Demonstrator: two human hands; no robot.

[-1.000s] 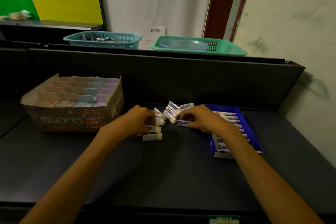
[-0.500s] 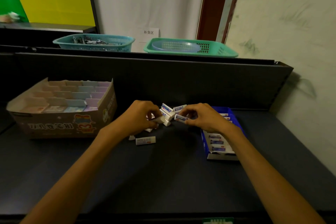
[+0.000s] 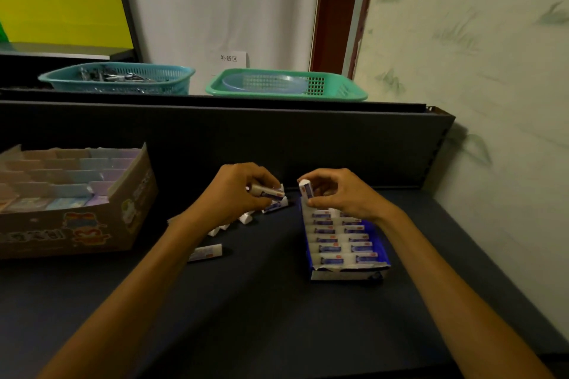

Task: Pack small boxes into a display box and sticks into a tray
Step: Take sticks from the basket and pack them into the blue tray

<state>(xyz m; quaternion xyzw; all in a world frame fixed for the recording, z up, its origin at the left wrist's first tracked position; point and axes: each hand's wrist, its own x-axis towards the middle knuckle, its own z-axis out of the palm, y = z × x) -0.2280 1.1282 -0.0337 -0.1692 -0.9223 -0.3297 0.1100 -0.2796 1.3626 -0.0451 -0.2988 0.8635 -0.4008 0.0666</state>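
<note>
Both forearms reach forward over the dark counter (image 3: 261, 301) and converge near its back panel. The left hand (image 3: 237, 191) is held palm-down just left of the blue tray (image 3: 381, 255), its fingers curled around a white stick (image 3: 267, 192) that lies roughly level in the grip, one end projecting toward the tray. The right hand (image 3: 335, 194) is raised over the far end of the tray, wrist bent, with thumb and fingertips pinching a second white stick (image 3: 305, 189) that stands nearly upright above the tray's far left corner. The tray sits flat on the counter and holds two columns of white sticks with blue labels, lying crosswise; the rows nearest the right hand are partly hidden by it. Loose sticks (image 3: 246, 218) lie on the counter left of the tray, beneath and beside the left hand, and one separate stick (image 3: 205, 252) lies further left and nearer the person. Well to the left of the tray stands a cardboard display box (image 3: 92, 224) containing rows of pastel small boxes (image 3: 61, 181). Behind the tray, above the back panel, rest a teal basket (image 3: 123, 80) and a green basket (image 3: 286, 84).
</note>
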